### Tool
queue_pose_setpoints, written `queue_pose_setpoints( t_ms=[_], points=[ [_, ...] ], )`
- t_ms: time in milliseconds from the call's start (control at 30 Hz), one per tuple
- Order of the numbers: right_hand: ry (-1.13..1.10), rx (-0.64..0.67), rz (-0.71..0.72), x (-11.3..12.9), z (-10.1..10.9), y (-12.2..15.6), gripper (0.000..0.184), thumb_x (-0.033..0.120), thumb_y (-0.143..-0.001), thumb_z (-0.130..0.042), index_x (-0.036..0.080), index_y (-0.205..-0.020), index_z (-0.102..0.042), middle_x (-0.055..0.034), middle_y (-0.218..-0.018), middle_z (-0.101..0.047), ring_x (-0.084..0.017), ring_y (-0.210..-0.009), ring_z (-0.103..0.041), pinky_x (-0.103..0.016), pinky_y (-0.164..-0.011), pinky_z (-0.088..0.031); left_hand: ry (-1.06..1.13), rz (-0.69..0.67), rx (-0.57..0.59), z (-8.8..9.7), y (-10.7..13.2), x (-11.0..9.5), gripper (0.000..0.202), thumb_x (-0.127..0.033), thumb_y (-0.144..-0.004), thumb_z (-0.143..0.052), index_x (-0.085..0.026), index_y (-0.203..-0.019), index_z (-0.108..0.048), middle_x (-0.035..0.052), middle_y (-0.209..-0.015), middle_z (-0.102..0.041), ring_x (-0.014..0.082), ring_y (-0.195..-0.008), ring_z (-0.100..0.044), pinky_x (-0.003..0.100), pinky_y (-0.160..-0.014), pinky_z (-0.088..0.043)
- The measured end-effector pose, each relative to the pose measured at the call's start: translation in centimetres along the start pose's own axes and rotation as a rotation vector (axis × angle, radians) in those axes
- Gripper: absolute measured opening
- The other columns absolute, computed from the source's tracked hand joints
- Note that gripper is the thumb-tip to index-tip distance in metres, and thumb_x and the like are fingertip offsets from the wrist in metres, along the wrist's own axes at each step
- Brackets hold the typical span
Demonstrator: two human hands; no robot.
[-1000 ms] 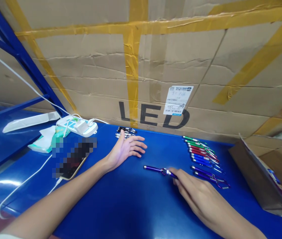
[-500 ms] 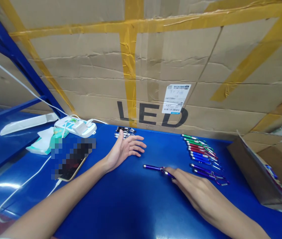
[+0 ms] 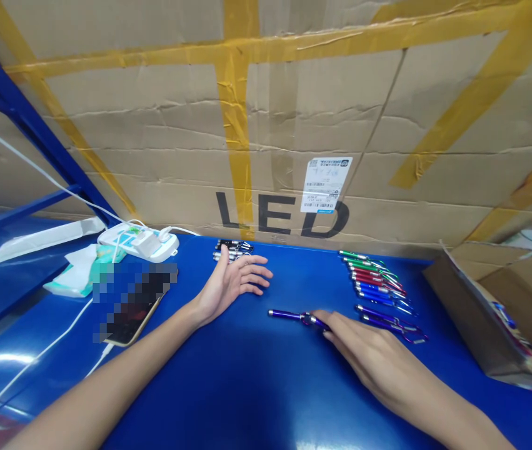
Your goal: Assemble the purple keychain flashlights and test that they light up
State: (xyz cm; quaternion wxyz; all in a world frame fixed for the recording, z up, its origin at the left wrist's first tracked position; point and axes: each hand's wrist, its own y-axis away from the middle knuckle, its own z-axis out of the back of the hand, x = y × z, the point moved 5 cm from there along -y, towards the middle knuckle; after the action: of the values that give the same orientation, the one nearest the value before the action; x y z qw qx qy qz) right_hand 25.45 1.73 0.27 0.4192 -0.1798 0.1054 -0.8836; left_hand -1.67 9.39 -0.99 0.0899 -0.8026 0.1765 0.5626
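Note:
My right hand (image 3: 357,350) is closed over purple keychain penlights (image 3: 285,315) at the middle of the blue table. One slim tube points left out of the fingers; a second seems to lie under the fingertips, partly hidden. My left hand (image 3: 232,284) is open, thumb up and fingers spread, holding nothing. Just behind it lie black and silver penlights (image 3: 232,250) with clips. To the right, a row of green, red and blue penlights (image 3: 373,281) lies sorted by colour. Purple penlights (image 3: 387,322) with carabiner clips lie nearest my right hand.
An open cardboard box (image 3: 472,325) with more penlights stands at the right. On the left are a charging phone (image 3: 139,309), a tissue pack (image 3: 75,272) and a power strip (image 3: 153,247) with white cables. A large carton (image 3: 176,150) walls off the back.
The whole view has shifted slightly. My right hand has turned a little over the purple penlights, and the second tube's end shows less. My left hand keeps its open pose.

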Motion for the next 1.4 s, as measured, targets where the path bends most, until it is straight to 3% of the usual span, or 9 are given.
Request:
queue_pose_setpoints(
  t_ms=[167,433,700,833,1033,1167,1400],
  points=[
    [0.028,-0.029,-0.049,0.1,0.5,-0.3,0.032,0.028,-0.118,-0.038,0.021,-0.145,-0.054,-0.0129,-0.124,-0.081,-0.025,-0.101,-0.083,-0.039,-0.084,-0.069,-0.013,-0.008,0.001,-0.1,0.1,-0.1,0.096,-0.091,-0.098,-0.027,-0.013,-0.133,-0.070,0.0210,-0.124,-0.075,0.0307,-0.109,-0.071,0.039,-0.092,-0.055],
    [0.131,0.085,-0.174,-0.8,0.7,-0.5,0.023,0.031,-0.116,-0.038,0.025,-0.120,-0.060,-0.0077,-0.109,-0.075,-0.023,-0.077,-0.080,-0.034,-0.060,-0.060,-0.016,-0.008,0.001,-0.1,0.0,0.0,0.095,-0.091,-0.098,-0.027,-0.014,-0.133,-0.070,0.0203,-0.123,-0.075,0.0301,-0.107,-0.071,0.039,-0.091,-0.055],
    [0.152,0.172,-0.310,-2.8,1.1,0.5,0.011,0.027,-0.111,-0.049,0.026,-0.106,-0.058,-0.0042,-0.098,-0.079,-0.025,-0.077,-0.081,-0.035,-0.059,-0.055,-0.039,0.002,0.000,-0.2,0.0,0.0,0.096,-0.092,-0.097,-0.029,-0.013,-0.133,-0.068,0.0217,-0.124,-0.075,0.0309,-0.108,-0.071,0.039,-0.091,-0.055],
    [0.203,0.211,-0.369,-3.5,1.1,1.4,0.010,0.028,-0.111,-0.050,0.027,-0.103,-0.056,-0.0028,-0.092,-0.080,-0.028,-0.072,-0.081,-0.035,-0.054,-0.050,-0.039,-0.002,0.016,-0.3,0.0,0.0,0.094,-0.092,-0.097,-0.029,-0.014,-0.132,-0.069,0.0210,-0.124,-0.075,0.0305,-0.108,-0.071,0.039,-0.091,-0.055],
    [0.274,0.208,-0.328,-4.1,1.3,2.4,0.005,0.027,-0.106,-0.056,0.028,-0.106,-0.061,-0.0034,-0.094,-0.081,-0.027,-0.070,-0.081,-0.033,-0.053,-0.050,-0.048,-0.003,0.015,-0.4,0.0,0.0,0.094,-0.092,-0.098,-0.027,-0.014,-0.131,-0.069,0.0205,-0.123,-0.075,0.0305,-0.107,-0.071,0.039,-0.091,-0.054],
    [0.303,0.212,-0.332,-4.7,1.6,3.2,0.007,0.025,-0.103,-0.059,0.027,-0.107,-0.063,-0.0057,-0.103,-0.082,-0.028,-0.072,-0.081,-0.034,-0.054,-0.051,-0.051,-0.002,0.018,-0.4,0.0,0.0,0.094,-0.091,-0.098,-0.028,-0.013,-0.131,-0.069,0.0207,-0.122,-0.075,0.0306,-0.107,-0.071,0.039,-0.091,-0.054],
    [0.345,0.199,-0.347,-5.6,2.3,4.6,0.018,0.017,-0.095,-0.066,0.028,-0.110,-0.065,-0.0060,-0.098,-0.080,-0.027,-0.073,-0.077,-0.034,-0.058,-0.050,-0.058,0.001,0.013,-0.4,0.0,0.0,0.095,-0.091,-0.098,-0.028,-0.013,-0.132,-0.069,0.0211,-0.122,-0.075,0.0305,-0.107,-0.071,0.038,-0.090,-0.054]
  ],
)
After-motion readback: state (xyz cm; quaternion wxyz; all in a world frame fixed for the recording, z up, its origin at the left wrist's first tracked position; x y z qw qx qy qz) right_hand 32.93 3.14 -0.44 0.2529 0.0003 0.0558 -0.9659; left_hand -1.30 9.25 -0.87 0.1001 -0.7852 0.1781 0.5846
